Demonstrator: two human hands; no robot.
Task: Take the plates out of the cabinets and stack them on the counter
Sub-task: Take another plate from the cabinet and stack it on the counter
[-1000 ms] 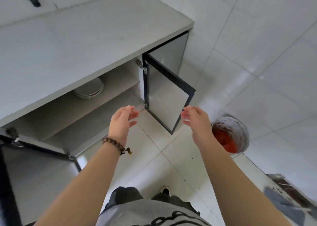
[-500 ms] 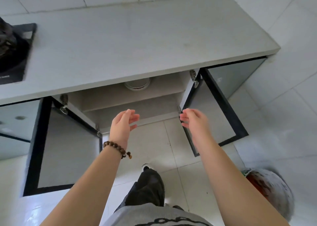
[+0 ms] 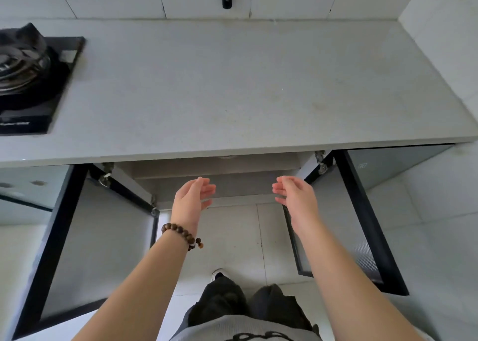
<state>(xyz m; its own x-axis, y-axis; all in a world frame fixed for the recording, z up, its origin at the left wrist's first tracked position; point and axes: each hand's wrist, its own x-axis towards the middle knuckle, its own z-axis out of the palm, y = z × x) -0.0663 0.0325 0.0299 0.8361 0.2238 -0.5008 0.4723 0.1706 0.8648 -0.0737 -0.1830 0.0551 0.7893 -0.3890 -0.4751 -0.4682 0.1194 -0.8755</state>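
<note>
Only a thin pale sliver of the plates (image 3: 227, 156) peeks out beneath the counter's front edge, inside the open cabinet (image 3: 219, 183); which way they lie cannot be told. The counter (image 3: 232, 87) is a smooth, pale grey slab running left to right. Both hands reach toward the cabinet opening, palms facing each other, well apart, holding nothing: the left hand (image 3: 192, 198) with fingers loosely curled, the right hand (image 3: 296, 198) likewise spread. A brown beaded bracelet (image 3: 181, 234) circles the left wrist. Black-framed, frosted doors stand swung out, the left door (image 3: 85, 250) and right door (image 3: 362, 224). A black gas stove (image 3: 28, 79) sits far left.
</note>
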